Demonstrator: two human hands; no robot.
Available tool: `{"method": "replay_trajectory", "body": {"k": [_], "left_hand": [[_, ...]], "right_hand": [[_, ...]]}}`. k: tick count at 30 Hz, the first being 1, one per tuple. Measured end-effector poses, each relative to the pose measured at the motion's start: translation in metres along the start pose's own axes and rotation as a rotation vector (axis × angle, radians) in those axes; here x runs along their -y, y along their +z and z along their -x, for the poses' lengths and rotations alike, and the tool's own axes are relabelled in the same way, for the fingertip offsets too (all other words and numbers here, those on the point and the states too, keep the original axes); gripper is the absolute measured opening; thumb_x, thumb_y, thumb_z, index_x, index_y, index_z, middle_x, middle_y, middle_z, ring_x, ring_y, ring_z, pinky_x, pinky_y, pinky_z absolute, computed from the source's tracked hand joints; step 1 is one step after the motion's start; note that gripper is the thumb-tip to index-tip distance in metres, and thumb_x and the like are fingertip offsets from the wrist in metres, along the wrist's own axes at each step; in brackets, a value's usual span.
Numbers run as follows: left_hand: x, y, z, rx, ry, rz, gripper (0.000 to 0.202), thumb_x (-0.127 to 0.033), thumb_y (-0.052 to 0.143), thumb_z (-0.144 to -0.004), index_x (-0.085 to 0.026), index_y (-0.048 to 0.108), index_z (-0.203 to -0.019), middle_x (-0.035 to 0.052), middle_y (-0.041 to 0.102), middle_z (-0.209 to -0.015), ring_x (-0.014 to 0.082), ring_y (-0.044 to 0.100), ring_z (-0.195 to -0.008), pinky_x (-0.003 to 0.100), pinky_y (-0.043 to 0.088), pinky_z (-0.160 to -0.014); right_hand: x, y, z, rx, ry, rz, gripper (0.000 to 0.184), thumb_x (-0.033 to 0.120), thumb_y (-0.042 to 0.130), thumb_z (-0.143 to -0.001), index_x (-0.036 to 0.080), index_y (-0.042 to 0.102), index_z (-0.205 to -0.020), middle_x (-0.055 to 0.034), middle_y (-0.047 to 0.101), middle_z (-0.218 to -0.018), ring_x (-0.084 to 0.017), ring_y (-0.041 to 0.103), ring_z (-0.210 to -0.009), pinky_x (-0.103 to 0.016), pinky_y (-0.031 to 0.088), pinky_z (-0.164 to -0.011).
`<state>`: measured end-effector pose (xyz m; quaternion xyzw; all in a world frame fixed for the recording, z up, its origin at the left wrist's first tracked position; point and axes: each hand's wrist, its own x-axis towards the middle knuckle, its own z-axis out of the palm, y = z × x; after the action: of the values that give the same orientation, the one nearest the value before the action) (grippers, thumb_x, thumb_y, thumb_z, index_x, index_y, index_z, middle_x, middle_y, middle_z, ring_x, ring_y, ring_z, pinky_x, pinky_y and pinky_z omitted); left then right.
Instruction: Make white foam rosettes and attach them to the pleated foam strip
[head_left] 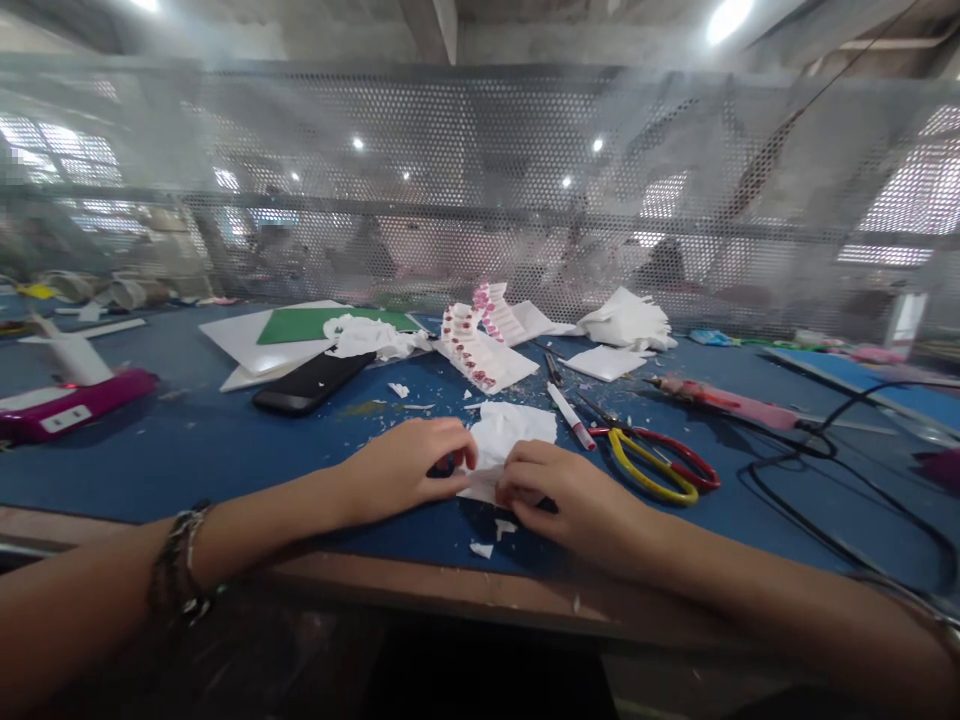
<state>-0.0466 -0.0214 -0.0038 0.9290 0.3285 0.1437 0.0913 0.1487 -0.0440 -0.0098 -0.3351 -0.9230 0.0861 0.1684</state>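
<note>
In front of me a crumpled piece of thin white paper [514, 425] lies on the blue tabletop. My left hand [412, 460] is curled, with thumb and fingertips pinching its near left edge. My right hand [566, 490] has its fingers bent together on the near right part of the same sheet, hiding that corner. Small torn white scraps [482, 550] lie just below the hands. Right of the paper are a white marker pen [571, 415] and scissors [652, 462] with one yellow and one red handle.
A black phone [315, 383], a green sheet [300, 326] and white sheets lie left. Printed strips with red and pink spots [484, 360] and a white paper stack [626, 320] stand behind. A pink soldering-iron-like tool [727, 400] with a black cord [817, 520] lies right; a purple tool [82, 405] left.
</note>
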Motion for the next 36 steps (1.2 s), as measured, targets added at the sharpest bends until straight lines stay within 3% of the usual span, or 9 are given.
{"method": "replay_trajectory", "body": {"k": [3, 6, 11, 19, 25, 29, 36], "left_hand": [[0.003, -0.002, 0.0, -0.01, 0.207, 0.019, 0.015, -0.013, 0.045, -0.076, -0.017, 0.058, -0.084, 0.0039, 0.055, -0.092, 0.0138, 0.048, -0.084, 0.025, 0.035, -0.076], [0.002, -0.004, -0.001, 0.023, 0.28, 0.004, 0.011, -0.019, 0.052, -0.074, -0.017, 0.061, -0.081, 0.0025, 0.061, -0.084, 0.0145, 0.048, -0.08, 0.026, 0.034, -0.075], [-0.002, -0.001, -0.002, 0.039, 0.172, -0.008, 0.012, -0.022, 0.051, -0.076, -0.015, 0.062, -0.076, 0.0036, 0.061, -0.08, 0.0141, 0.052, -0.076, 0.025, 0.036, -0.071], [-0.012, 0.006, -0.003, -0.068, 0.077, -0.103, 0.015, -0.017, 0.046, -0.077, -0.014, 0.059, -0.071, 0.003, 0.061, -0.077, 0.0148, 0.049, -0.072, 0.027, 0.033, -0.067], [-0.004, 0.003, -0.002, -0.021, 0.094, -0.062, 0.015, -0.033, 0.055, -0.073, -0.02, 0.061, -0.077, 0.0007, 0.061, -0.081, 0.0163, 0.05, -0.079, 0.029, 0.029, -0.072], [-0.001, 0.005, 0.002, -0.035, 0.108, -0.038, 0.013, -0.024, 0.049, -0.078, -0.019, 0.06, -0.077, 0.0002, 0.06, -0.073, 0.0139, 0.051, -0.073, 0.027, 0.032, -0.07], [0.005, 0.003, 0.008, -0.027, 0.119, -0.109, 0.019, -0.024, 0.041, -0.082, -0.015, 0.057, -0.078, 0.0042, 0.057, -0.076, 0.0148, 0.051, -0.072, 0.024, 0.036, -0.065]], "right_hand": [[-0.002, -0.005, -0.001, 0.041, -0.017, -0.025, 0.012, 0.013, 0.047, -0.075, 0.015, 0.059, -0.076, -0.0034, 0.054, -0.077, -0.01, 0.05, -0.069, -0.021, 0.039, -0.063], [-0.001, -0.009, -0.003, 0.079, 0.018, -0.02, 0.01, 0.016, 0.05, -0.074, 0.015, 0.06, -0.076, -0.0033, 0.055, -0.075, -0.011, 0.051, -0.069, -0.021, 0.039, -0.063], [0.004, -0.011, -0.006, 0.095, 0.065, 0.048, 0.011, 0.018, 0.051, -0.074, 0.014, 0.061, -0.074, -0.0037, 0.057, -0.073, -0.012, 0.051, -0.067, -0.021, 0.039, -0.062], [0.008, -0.006, -0.007, 0.082, 0.033, 0.232, 0.015, 0.021, 0.047, -0.075, 0.013, 0.06, -0.074, -0.0054, 0.058, -0.075, -0.014, 0.051, -0.072, -0.022, 0.038, -0.062], [0.009, -0.003, -0.008, 0.094, 0.033, 0.255, 0.018, 0.018, 0.044, -0.076, 0.012, 0.06, -0.081, -0.0076, 0.058, -0.081, -0.015, 0.052, -0.075, -0.023, 0.039, -0.062], [0.007, -0.001, -0.008, 0.06, 0.055, 0.236, 0.019, 0.019, 0.042, -0.077, 0.011, 0.059, -0.08, -0.0083, 0.057, -0.08, -0.015, 0.051, -0.075, -0.024, 0.04, -0.063], [0.004, -0.001, -0.007, 0.034, 0.07, 0.16, 0.014, 0.015, 0.044, -0.075, 0.011, 0.057, -0.073, -0.007, 0.054, -0.075, -0.014, 0.049, -0.072, -0.025, 0.04, -0.066]]}}
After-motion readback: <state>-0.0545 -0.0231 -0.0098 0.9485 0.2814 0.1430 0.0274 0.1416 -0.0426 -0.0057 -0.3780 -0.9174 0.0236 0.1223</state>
